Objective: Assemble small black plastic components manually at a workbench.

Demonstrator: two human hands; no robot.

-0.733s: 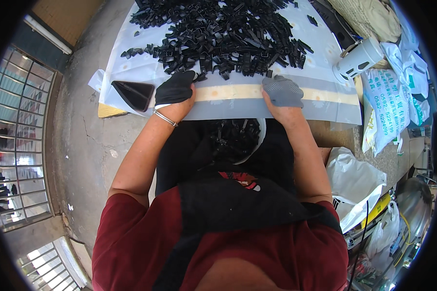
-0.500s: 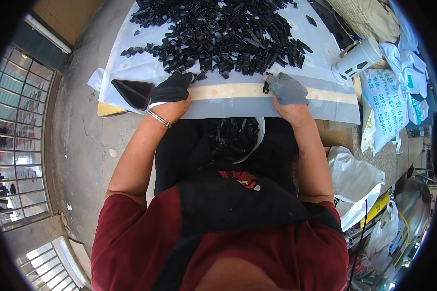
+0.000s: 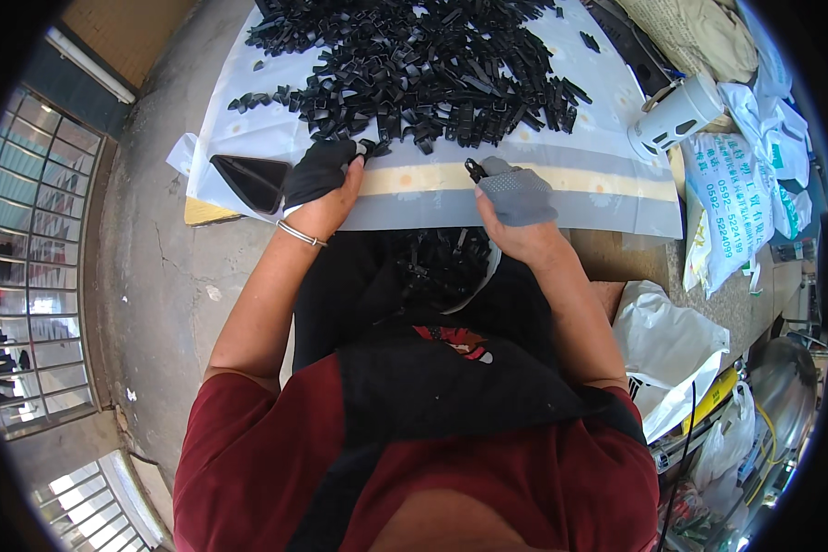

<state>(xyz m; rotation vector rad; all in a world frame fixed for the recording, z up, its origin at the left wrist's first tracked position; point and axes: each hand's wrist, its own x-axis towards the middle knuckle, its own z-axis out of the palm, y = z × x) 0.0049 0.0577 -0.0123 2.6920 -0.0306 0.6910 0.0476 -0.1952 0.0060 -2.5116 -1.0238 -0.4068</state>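
Note:
A large heap of small black plastic clips (image 3: 414, 83) spreads over the table's far part. My left hand (image 3: 327, 177), in a black glove, is closed at the heap's near left edge, its thumb and fingers pinching a small black plastic clip (image 3: 368, 148). My right hand (image 3: 515, 195), in a grey dotted glove, is closed on another small black plastic piece (image 3: 475, 170) above the table's near edge. Below the hands, a white-rimmed bucket (image 3: 494, 269) holds more black pieces (image 3: 442, 262) between my legs.
A patterned plastic sheet (image 3: 414, 210) covers the table. To the left lies a flat black case-like thing (image 3: 253, 181). A white tumbler (image 3: 676, 115) stands at the right, beside printed plastic bags (image 3: 722, 207). A white bag (image 3: 667, 336) hangs lower right.
My right hand has moved left and slightly nearer, carrying its black piece toward the left hand. My left hand has turned slightly at the heap's edge, and its clip shows more plainly.

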